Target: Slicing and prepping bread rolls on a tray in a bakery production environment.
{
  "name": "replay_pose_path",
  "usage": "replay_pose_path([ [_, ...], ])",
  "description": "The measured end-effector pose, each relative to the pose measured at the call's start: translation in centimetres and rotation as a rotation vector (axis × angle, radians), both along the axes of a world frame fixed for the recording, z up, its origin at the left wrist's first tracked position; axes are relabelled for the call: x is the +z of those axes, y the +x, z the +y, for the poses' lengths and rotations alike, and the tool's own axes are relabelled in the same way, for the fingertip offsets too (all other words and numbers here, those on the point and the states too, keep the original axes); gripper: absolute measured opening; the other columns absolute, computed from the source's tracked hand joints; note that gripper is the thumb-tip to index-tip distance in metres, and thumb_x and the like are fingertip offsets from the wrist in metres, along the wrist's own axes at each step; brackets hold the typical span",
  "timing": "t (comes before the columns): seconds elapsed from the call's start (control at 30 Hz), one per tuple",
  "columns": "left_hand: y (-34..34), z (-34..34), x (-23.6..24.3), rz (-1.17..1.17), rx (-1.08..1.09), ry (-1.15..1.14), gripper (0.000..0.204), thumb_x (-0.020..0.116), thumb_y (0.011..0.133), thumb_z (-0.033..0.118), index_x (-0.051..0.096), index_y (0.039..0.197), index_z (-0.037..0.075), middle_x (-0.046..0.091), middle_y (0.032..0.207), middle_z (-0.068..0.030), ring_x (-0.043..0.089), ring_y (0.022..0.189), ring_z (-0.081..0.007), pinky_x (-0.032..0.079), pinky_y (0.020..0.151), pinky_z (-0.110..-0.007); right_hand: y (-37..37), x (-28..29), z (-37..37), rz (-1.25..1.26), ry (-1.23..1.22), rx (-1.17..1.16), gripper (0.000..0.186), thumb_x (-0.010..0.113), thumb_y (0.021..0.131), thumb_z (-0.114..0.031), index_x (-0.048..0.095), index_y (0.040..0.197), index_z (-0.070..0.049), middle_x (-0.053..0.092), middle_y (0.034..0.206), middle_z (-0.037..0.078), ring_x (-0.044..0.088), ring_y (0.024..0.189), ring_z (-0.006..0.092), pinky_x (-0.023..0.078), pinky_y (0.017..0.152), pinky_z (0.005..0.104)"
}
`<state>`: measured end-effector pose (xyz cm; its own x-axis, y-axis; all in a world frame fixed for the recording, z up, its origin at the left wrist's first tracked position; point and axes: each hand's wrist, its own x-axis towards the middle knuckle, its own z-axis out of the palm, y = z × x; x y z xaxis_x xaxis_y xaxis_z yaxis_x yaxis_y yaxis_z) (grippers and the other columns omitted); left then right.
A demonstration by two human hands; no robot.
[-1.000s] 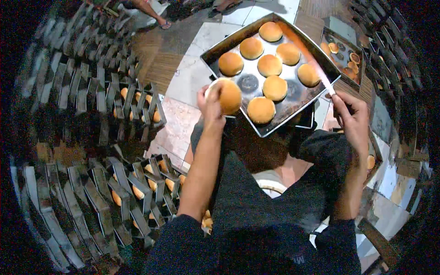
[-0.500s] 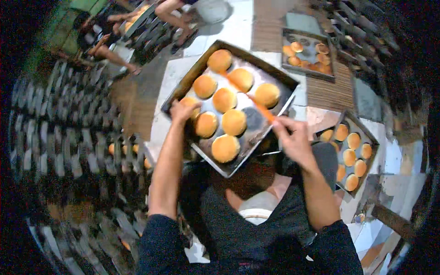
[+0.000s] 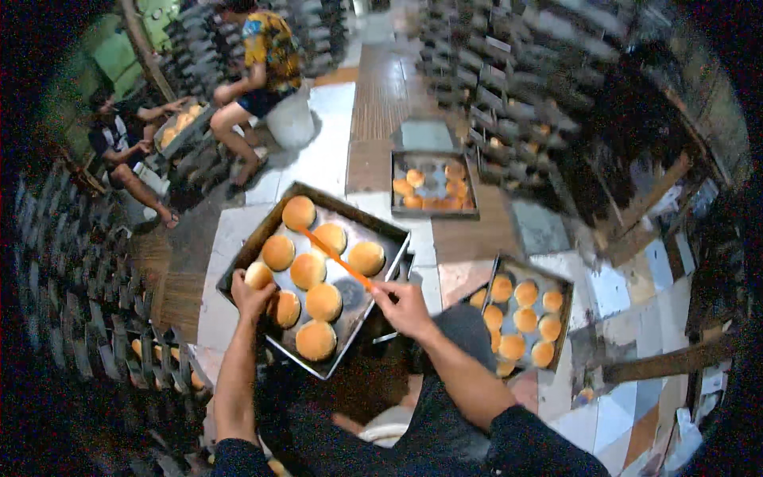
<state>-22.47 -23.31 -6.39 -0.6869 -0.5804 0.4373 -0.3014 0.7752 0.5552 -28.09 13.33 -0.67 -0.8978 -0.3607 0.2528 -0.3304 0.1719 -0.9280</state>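
A square dark metal tray (image 3: 355, 208) of round golden buns lies slanted in front of me. My left hand (image 3: 253, 300) is at its left side, its fingers closed round a bun (image 3: 258, 275). In my right hand (image 3: 403, 308), over the tray's right edge, is a long thin orange stick (image 3: 340, 260). The stick reaches across the tray, its far end at the bun (image 3: 299, 213) in the far corner. Whether that end has a blade or bristles, I cannot make out. Other buns, such as the one at the near corner (image 3: 315, 340), lie around a bare spot.
A tray of buns (image 3: 566, 318) lies at my right, another tray (image 3: 395, 191) farther ahead. Slatted dark stacks (image 3: 87, 262) line the left. Two people sit at the far left, one by a bun tray (image 3: 168, 140), the other on a white bucket (image 3: 291, 121).
The view has shifted, so my tray appears lower and farther left, and more of the two people shows. My left hand stays at the same bun; the orange stick is still in my right.
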Motion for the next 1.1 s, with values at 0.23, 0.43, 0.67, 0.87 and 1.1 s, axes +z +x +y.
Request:
replay_pose_path([
  [0.23,9.3,9.9,9.4,0.152,-0.601,1.440,0.056,0.082,0.065,0.012,0.055,0.114,0.002,0.064,0.098,-0.0075,0.062,0.089,-0.0177,0.051,0.080,-0.032,5.3,2.0,0.8,-0.131,-0.083,0.175,0.037,0.071,0.080,-0.030,0.067,0.100,0.000,0.069,0.088,0.007,0.061,0.079,0.0122,0.049,0.074,0.0281],
  [0.43,17.4,16.3,12.7,-0.119,-0.584,1.084,0.061,0.080,0.071,0.016,0.051,0.123,0.002,0.060,0.111,-0.0059,0.057,0.099,-0.0133,0.045,0.089,-0.028,12.4,4.8,-1.5,-0.511,-0.122,0.516,0.057,0.079,0.073,-0.031,0.058,0.117,0.000,0.062,0.108,0.009,0.056,0.103,0.0161,0.043,0.090,0.0297],
  [0.67,21.3,22.2,12.6,0.782,-0.288,1.896,0.048,0.043,0.092,0.044,0.056,0.116,0.005,0.061,0.115,-0.0103,0.059,0.105,-0.0262,0.046,0.093,-0.042,18.9,8.0,-3.0,-0.740,-0.427,0.296,0.037,0.074,0.079,-0.021,0.056,0.108,-0.006,0.058,0.081,-0.004,0.043,0.053,0.0003,0.030,0.041,0.0162],
  [0.87,25.4,20.9,9.8,0.925,-0.127,1.932,0.049,0.040,0.092,0.043,0.057,0.114,0.004,0.063,0.111,-0.0111,0.061,0.100,-0.0278,0.046,0.091,-0.044,17.3,10.7,1.5,-0.448,0.092,0.433,0.025,0.051,0.094,-0.021,0.064,0.106,-0.002,0.066,0.087,0.001,0.056,0.073,0.0077,0.043,0.057,0.0234],
  [1.1,28.7,21.2,10.2,0.831,-0.155,1.802,0.047,0.040,0.094,0.037,0.059,0.105,-0.004,0.065,0.100,-0.0150,0.065,0.088,-0.0234,0.050,0.082,-0.034,14.4,18.0,6.2,0.260,0.542,0.652,0.015,0.062,0.078,-0.002,0.067,0.092,0.003,0.066,0.081,0.017,0.065,0.070,0.0276,0.050,0.067,0.0320],
])
